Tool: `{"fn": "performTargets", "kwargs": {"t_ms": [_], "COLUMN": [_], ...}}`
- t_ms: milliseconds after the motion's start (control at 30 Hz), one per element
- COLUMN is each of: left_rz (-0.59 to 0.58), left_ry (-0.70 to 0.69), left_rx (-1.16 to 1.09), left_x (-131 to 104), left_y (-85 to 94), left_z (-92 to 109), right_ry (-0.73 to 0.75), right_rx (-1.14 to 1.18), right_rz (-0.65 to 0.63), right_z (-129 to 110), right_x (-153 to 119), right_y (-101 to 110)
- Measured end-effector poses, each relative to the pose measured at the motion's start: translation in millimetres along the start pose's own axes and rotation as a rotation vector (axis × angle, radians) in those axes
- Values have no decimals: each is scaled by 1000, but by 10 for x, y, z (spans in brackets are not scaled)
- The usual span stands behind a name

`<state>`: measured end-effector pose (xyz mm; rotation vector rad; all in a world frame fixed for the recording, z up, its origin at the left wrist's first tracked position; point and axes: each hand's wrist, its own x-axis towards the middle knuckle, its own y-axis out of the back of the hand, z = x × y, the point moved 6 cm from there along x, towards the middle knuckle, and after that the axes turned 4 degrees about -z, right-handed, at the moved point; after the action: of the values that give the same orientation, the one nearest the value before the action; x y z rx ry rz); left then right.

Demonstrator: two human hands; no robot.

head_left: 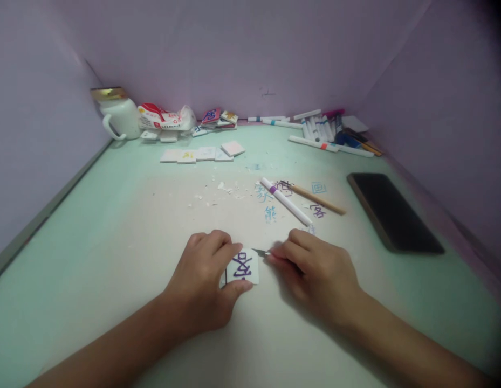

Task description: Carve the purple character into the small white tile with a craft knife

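Observation:
Near the front middle of the table, my left hand (207,277) grips a small white square tile (253,269) between thumb and fingers. A purple character is drawn on the tile's face, and part of its left side is hidden by my hand. My right hand (315,269) is closed around a craft knife (261,252), whose handle is mostly covered by the fingers. The pointed blade reaches left to the tile's upper right corner; whether it touches I cannot tell. Beyond the hands lie a white marker with a purple band (286,202) and a wooden stick (318,198).
A dark phone (396,213) lies at right. Several markers (315,129) are heaped at the back right. Along the back left stand a white mug (123,118), a red-and-white packet (165,118) and several tiles (205,153). White shavings (226,187) and written characters mark the table (153,215).

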<state>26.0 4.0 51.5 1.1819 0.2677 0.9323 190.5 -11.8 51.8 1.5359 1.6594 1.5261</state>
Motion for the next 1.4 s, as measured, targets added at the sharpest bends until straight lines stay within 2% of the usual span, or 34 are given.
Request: {"fn": "performTargets", "kwargs": {"t_ms": [200, 567, 1033, 1233, 1400], "left_rz": [4, 1, 7, -10, -42], "left_ry": [-18, -8, -26, -76, -46], "left_rx": [-9, -28, -34, -52, -111], "left_x": [6, 19, 8, 8, -1], "left_y": [7, -1, 17, -7, -29], "left_z": [26, 17, 20, 25, -4], "right_ry": [5, 5, -30, -53, -45], "right_rx": [39, 26, 59, 5, -1], "right_rz": [-51, -37, -86, -53, -41], "right_z": [20, 5, 15, 6, -21], "right_x": [-2, -19, -21, -38, -21], "right_y": [-13, -2, -4, -19, -23]}}
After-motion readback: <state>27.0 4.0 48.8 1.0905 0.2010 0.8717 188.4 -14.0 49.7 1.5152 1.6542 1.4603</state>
